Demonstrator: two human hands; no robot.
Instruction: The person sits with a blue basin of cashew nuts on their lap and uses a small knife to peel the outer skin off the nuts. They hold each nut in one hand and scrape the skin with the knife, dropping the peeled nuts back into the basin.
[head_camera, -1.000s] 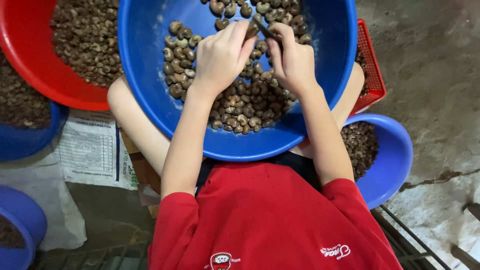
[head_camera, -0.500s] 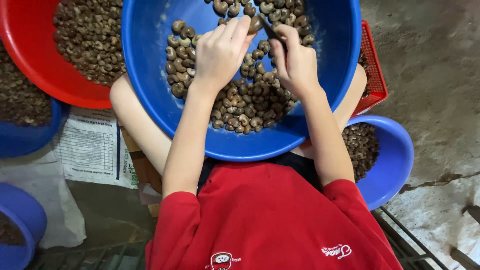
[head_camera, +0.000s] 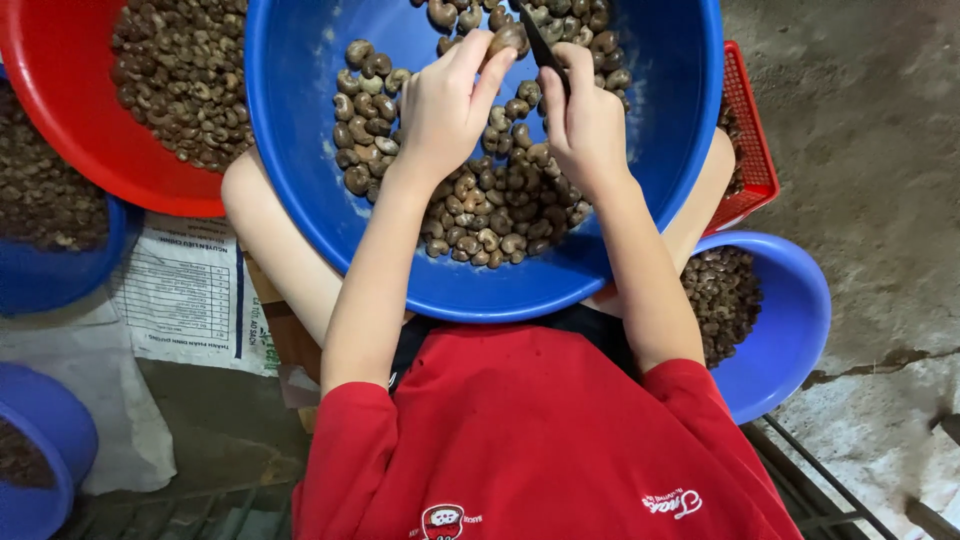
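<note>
Nearest, bottom of frame, red shirt; big blue basin (head_camera: 300, 150) sits on the lap, keeping nuts within reach. Upper centre: left hand (head_camera: 445, 105) pinches one nut (head_camera: 507, 40) at its fingertips, steadying it; right hand (head_camera: 585, 120) is closed around a dark blade (head_camera: 540, 45) beside it. Farther, upper left, red basin (head_camera: 60, 100).

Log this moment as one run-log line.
left hand: pinching one nut | right hand: gripping dark knife at nut | both over blue basin of nuts | red basin beside
</note>
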